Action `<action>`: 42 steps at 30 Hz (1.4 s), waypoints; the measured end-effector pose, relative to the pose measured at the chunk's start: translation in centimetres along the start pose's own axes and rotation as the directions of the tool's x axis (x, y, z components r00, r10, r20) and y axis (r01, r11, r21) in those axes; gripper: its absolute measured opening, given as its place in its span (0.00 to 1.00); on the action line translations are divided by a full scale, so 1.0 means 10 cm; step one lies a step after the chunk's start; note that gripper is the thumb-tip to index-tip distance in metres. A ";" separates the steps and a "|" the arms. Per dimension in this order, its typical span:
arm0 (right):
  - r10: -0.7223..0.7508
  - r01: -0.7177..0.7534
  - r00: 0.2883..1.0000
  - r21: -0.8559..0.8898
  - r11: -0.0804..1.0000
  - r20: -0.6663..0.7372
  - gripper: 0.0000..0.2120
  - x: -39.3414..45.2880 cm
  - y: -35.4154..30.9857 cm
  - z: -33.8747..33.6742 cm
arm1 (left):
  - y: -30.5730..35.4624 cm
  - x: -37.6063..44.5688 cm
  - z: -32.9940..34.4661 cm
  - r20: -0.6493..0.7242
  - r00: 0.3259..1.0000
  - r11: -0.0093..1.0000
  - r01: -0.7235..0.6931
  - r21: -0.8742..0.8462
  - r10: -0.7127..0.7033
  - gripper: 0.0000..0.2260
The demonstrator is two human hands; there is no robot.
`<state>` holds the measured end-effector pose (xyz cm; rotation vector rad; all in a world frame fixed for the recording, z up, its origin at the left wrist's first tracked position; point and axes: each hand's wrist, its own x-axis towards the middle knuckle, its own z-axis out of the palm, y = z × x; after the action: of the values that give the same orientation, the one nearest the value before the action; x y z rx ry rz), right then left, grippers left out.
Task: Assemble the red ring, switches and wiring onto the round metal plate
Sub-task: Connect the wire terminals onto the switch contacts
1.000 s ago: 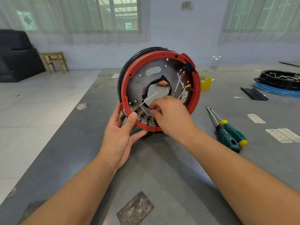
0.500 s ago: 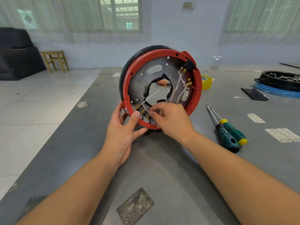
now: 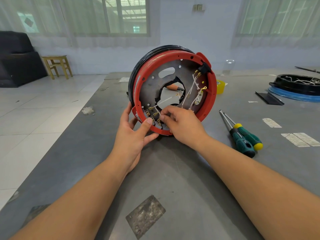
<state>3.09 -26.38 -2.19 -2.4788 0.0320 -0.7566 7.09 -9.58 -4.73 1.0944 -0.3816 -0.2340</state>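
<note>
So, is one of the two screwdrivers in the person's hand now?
No, both screwdrivers lie on the table, while the right hand pinches a white wire and the left hand holds the red ring.

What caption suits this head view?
Left hand steadies the upright red ring while right hand pinches a white wire.

2 bare forearms, hands [image 3: 131, 135] ungloved, no sleeves showing.

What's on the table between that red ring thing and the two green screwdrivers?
Nothing: in the head view, only bare grey table lies between the red ring and the screwdrivers. The yellow tape roll sits farther back, beside the ring.
</note>
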 end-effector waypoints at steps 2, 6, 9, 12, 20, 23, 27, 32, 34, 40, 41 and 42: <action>-0.005 0.005 1.000 -0.003 1.000 -0.012 0.04 0.00 0.01 0.01 | 0.00 0.01 0.01 0.001 1.000 1.000 0.006 0.001 -0.006 0.35; -0.023 0.023 0.999 -0.013 1.000 -0.049 0.04 -0.02 0.04 0.04 | 0.01 0.00 0.00 -0.001 1.000 1.000 0.014 0.001 -0.014 0.39; -0.026 0.025 0.998 -0.027 0.999 -0.049 0.05 -0.02 0.04 0.06 | 0.00 0.01 -0.01 -0.001 1.000 1.000 0.012 -0.015 -0.012 0.35; -0.040 0.038 0.998 -0.042 0.998 -0.042 0.05 -0.02 0.03 0.05 | -0.02 0.02 -0.01 -0.008 1.000 1.000 0.008 -0.016 -0.008 0.33; -0.067 0.063 0.997 -0.096 0.993 -0.035 0.06 -0.03 0.00 0.05 | 0.00 0.02 -0.01 -0.008 1.000 0.999 0.022 -0.037 -0.022 0.39; -0.065 0.061 0.997 -0.098 0.993 -0.032 0.06 -0.03 0.01 0.06 | 0.01 0.01 -0.01 -0.003 1.000 0.999 0.023 -0.046 -0.023 0.39; -0.038 0.031 0.996 -0.086 0.996 -0.081 0.06 -0.02 0.03 0.07 | 0.01 0.00 -0.01 -0.007 1.000 0.998 0.026 -0.048 -0.027 0.40; 0.001 -0.014 0.986 -0.080 0.997 -0.168 0.04 -0.02 0.01 0.10 | 0.02 0.00 -0.01 -0.037 0.999 0.997 0.033 -0.069 -0.035 0.39; 0.000 -0.016 0.984 -0.090 0.996 -0.176 0.03 -0.02 -0.01 0.10 | 0.02 0.00 -0.01 -0.050 0.998 0.996 0.030 -0.080 -0.034 0.37; -0.019 -0.010 0.981 -0.146 0.989 -0.191 0.07 -0.03 -0.07 0.08 | 0.02 0.00 -0.04 -0.058 0.997 0.983 0.045 -0.176 -0.056 0.33; -0.029 -0.002 0.981 -0.157 0.988 -0.194 0.07 -0.04 -0.08 0.08 | 0.03 0.01 -0.05 -0.052 0.997 0.978 0.052 -0.200 -0.064 0.33; -0.041 0.007 0.980 -0.171 0.985 -0.195 0.08 -0.05 -0.09 0.07 | 0.03 0.01 -0.05 -0.049 0.996 0.974 0.060 -0.220 -0.072 0.33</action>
<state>2.98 -25.20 -2.50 -2.5563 0.1448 -1.0488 7.43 -9.04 -4.61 0.8960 -0.2621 -0.2959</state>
